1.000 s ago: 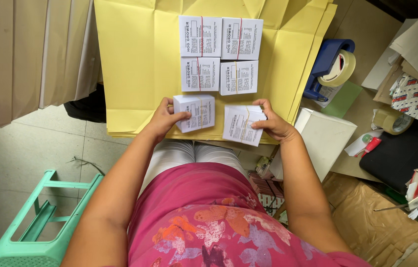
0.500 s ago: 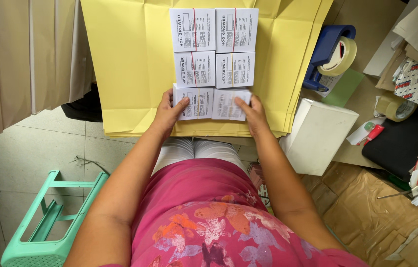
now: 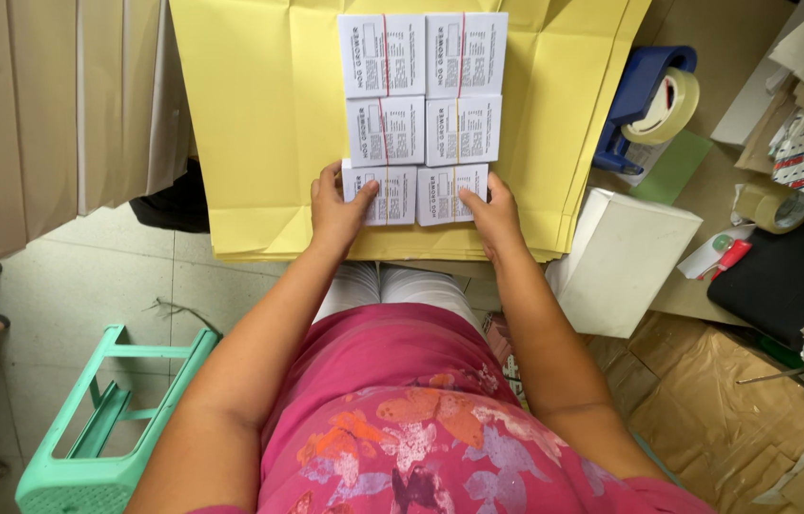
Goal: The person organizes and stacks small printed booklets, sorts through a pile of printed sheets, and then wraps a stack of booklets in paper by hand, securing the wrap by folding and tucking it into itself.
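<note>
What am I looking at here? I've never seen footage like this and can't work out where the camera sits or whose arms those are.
There is no machine: the camera sits on a person's head and looks down at their own bare arms. On the sheets of yellow paper lie six white printed paper stacks in two columns. The left hand rests flat on the nearest left stack, the right hand on the nearest right stack. Neither hand is lifting anything. To the right sit a blue tape dispenser and a plain white box.
</note>
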